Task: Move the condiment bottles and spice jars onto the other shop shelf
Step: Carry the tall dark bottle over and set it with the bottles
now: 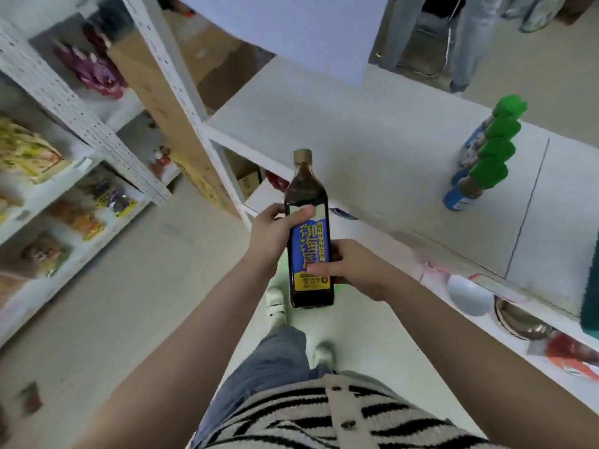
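At frame centre, the left hand [270,233] and right hand [348,264] both clasp a dark bottle [308,234] upright (steadier for carrying, I judge), in mid-air just beside the white shelf [372,157], where green-capped jars [483,157] stand at right.

Bottle label [309,251]: partly covered by the left hand's thumb [299,212] and the right hand's thumb [319,268]; small print unreadable.
Right hand's fingers: hidden behind the dark bottle [308,192].
Green-capped bottles [486,157]: blurred, overlapping in a row (count unclear).
Left shelf packets [26,150]: smeared, contents unreadable.
Teal object [591,286]: cut off by the right edge.
Lower shelf bowls [470,294]: half hidden beneath the white shelf board [372,140].
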{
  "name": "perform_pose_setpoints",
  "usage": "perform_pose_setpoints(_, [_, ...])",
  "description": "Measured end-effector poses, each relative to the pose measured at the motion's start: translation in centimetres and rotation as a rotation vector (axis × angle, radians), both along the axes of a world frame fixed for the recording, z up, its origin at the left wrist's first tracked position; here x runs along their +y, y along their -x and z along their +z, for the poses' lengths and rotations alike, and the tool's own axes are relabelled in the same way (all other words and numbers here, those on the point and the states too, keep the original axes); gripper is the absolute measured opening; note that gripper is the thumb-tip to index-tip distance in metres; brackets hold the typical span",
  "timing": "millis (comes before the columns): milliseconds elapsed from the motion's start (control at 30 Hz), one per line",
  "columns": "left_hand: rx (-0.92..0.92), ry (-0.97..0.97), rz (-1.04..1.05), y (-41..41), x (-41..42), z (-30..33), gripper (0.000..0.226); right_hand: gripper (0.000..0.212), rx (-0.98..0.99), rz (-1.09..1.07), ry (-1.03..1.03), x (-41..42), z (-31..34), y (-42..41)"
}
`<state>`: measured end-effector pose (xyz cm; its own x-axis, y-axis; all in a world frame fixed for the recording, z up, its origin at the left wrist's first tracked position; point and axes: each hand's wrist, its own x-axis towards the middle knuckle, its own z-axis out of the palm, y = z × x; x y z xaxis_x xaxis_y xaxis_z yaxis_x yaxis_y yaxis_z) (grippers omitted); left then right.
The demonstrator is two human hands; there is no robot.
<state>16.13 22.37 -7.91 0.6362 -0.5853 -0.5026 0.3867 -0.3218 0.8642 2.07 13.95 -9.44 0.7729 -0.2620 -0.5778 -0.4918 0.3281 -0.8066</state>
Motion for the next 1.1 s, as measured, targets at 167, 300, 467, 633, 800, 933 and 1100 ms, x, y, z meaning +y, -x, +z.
perform_pose_setpoints(167, [0.049,-0.067,0.225,-2.0,10.3,-1.0,0.041,0.034,0.044,0.226,-0.027,7.4,-1.5,-4.5])
perform_pose_setpoints(300, [0.048,-0.053,0.400,-5.0,18.1,-0.4,0.040,0.034,0.024,0.408,-0.015,13.4,-1.5,-9.9])
perform_pose_setpoints(467, [0.048,-0.012,0.594,-9.7,28.4,-0.3,0.041,0.033,-0.012,0.597,0.001,22.0,-1.1,-17.4])
perform_pose_setpoints(633, [0.071,0.000,0.762,-15.0,40.4,-0.4,0.038,0.035,0.013,0.744,0.035,33.1,-1.7,-25.2])
perform_pose_setpoints(800, [0.059,-0.006,0.886,-20.1,52.0,0.5,0.035,0.034,-0.011,0.879,0.030,44.4,-1.0,-32.5])
perform_pose_setpoints(933, [0.034,-0.004,0.981,-23.6,59.4,1.7,0.035,0.033,-0.043,0.968,0.034,51.7,0.2,-37.5])
perform_pose_setpoints(1100, [0.015,0.044,1.060,-27.6,64.8,2.4,0.038,0.034,-0.074,1.062,0.082,57.0,1.5,-43.2])
